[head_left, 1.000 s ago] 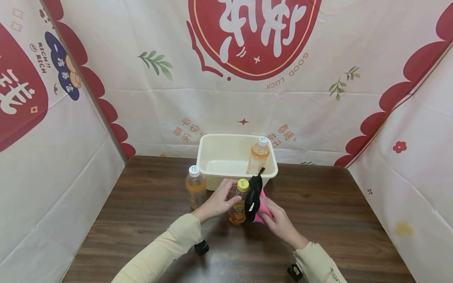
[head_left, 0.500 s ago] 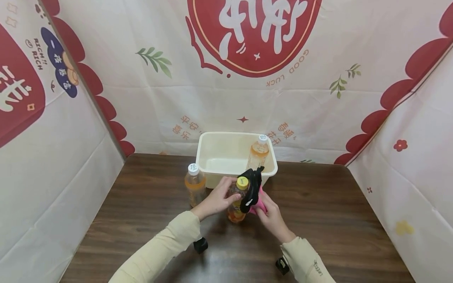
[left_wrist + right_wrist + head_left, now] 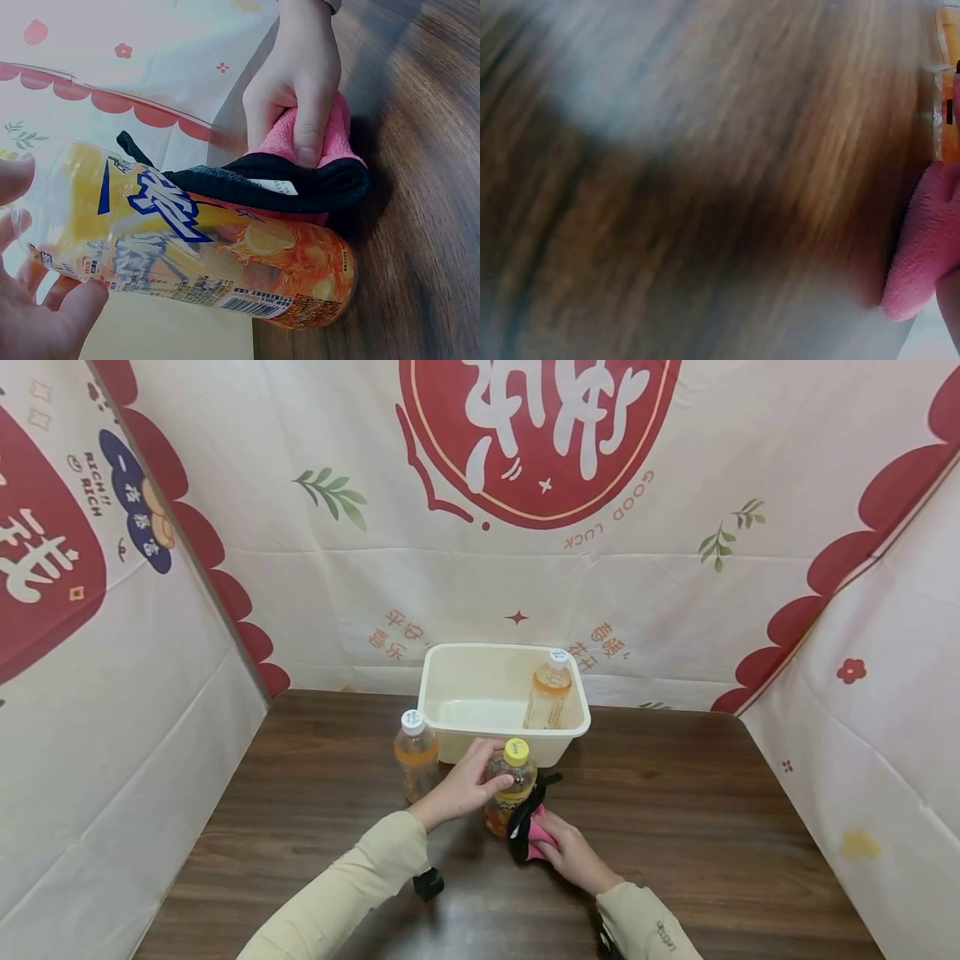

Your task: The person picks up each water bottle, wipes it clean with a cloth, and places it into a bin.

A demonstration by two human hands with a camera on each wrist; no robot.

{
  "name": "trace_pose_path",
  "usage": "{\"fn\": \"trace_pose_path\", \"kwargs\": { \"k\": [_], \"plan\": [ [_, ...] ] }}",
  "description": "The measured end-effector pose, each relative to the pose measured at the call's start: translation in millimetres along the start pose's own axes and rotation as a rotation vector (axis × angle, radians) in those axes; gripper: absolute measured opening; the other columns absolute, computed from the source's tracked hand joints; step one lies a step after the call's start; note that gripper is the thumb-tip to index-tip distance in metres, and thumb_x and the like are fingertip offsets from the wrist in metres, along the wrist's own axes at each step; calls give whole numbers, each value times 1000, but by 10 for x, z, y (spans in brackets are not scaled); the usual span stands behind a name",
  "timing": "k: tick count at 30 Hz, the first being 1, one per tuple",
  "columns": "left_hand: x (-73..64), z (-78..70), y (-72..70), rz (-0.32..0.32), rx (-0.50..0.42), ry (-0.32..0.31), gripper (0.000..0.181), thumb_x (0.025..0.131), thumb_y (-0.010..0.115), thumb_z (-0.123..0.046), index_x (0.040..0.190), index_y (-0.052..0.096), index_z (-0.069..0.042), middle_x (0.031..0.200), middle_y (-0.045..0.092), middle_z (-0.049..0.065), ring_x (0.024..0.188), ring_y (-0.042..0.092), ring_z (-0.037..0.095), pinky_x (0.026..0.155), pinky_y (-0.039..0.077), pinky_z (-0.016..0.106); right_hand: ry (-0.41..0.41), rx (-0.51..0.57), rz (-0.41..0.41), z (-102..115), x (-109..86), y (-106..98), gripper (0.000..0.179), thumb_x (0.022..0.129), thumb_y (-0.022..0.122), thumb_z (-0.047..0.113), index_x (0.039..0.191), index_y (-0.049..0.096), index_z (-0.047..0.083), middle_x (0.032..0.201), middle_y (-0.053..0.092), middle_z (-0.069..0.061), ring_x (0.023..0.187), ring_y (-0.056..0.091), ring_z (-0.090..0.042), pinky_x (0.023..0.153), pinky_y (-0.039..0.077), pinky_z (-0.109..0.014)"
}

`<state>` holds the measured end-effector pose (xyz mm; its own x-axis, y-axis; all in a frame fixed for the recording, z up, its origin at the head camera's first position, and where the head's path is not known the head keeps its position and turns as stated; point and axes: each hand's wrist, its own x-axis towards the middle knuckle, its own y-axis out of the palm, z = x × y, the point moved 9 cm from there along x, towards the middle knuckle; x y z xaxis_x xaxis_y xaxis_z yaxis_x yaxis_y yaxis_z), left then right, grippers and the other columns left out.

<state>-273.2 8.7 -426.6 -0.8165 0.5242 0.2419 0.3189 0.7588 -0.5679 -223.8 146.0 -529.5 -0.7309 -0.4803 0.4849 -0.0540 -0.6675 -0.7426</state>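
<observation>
My left hand [image 3: 463, 785] grips the upper part of a clear bottle with a yellow cap [image 3: 517, 752], which stands upright on the table. In the left wrist view the bottle's label [image 3: 180, 217] shows yellow with orange fruit pictures. My right hand [image 3: 576, 857] pinches a bunched pink cloth [image 3: 538, 837] with a black border. The cloth lies against the bottle's lower right side, its black part towards the bottle. The right wrist view catches only the pink cloth [image 3: 922, 247] and a strip of the bottle at its right edge.
Behind the hands stands a cream bin [image 3: 480, 739], with a white-capped bottle [image 3: 550, 693] inside at its right. Another white-capped bottle [image 3: 416, 764] is upright left of my left hand. Printed cloth walls [image 3: 480, 585] enclose the wooden table [image 3: 712, 827] at the back and sides.
My right hand first slid the cloth up towards the bottle's neck, then down to its lower side. The left hand and the bottle stay nearly in place.
</observation>
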Motion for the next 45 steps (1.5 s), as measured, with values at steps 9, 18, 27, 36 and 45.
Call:
{"fn": "trace_pose_path", "kwargs": {
  "k": [9, 18, 27, 36, 45],
  "plan": [
    [2, -17, -2, 16, 10, 11, 42, 89, 58, -20, 125, 43, -4, 117, 43, 14, 100, 47, 30, 82, 41, 35, -97, 129, -283, 416, 269, -632, 44, 63, 67, -20, 104, 63, -6, 111, 60, -22, 113, 51, -14, 96, 33, -14],
    [-7, -26, -16, -5, 9, 20, 40, 87, 59, -17, 123, 46, -3, 115, 44, 13, 95, 45, 22, 78, 41, 30, -150, 86, -333, 775, 678, -986, 55, 58, 65, -25, 111, 58, -13, 108, 58, -30, 108, 53, -15, 93, 34, -11],
    [-20, 3, -14, 7, -34, -36, 41, 88, 59, -18, 124, 45, -5, 117, 43, 13, 105, 47, 29, 84, 41, 36, -93, 182, -363, 478, 521, -761, 51, 64, 65, -21, 113, 59, -7, 113, 57, -26, 118, 43, -3, 96, 34, -15],
    [-1, 24, 7, 18, -38, -45, 42, 89, 58, -19, 125, 43, -4, 119, 42, 16, 108, 45, 31, 87, 40, 39, -30, 122, -263, 362, 229, -449, 33, 64, 68, -18, 94, 64, -3, 99, 63, -20, 103, 57, -15, 91, 36, -11],
    [-12, 18, 6, 30, -34, -44, 41, 90, 57, -21, 126, 42, -6, 120, 42, 18, 109, 46, 30, 87, 41, 42, 42, 37, -99, 53, -16, -40, 35, 71, 71, -5, 105, 64, 0, 107, 62, -15, 97, 60, -26, 83, 47, -24]
  ]
}}
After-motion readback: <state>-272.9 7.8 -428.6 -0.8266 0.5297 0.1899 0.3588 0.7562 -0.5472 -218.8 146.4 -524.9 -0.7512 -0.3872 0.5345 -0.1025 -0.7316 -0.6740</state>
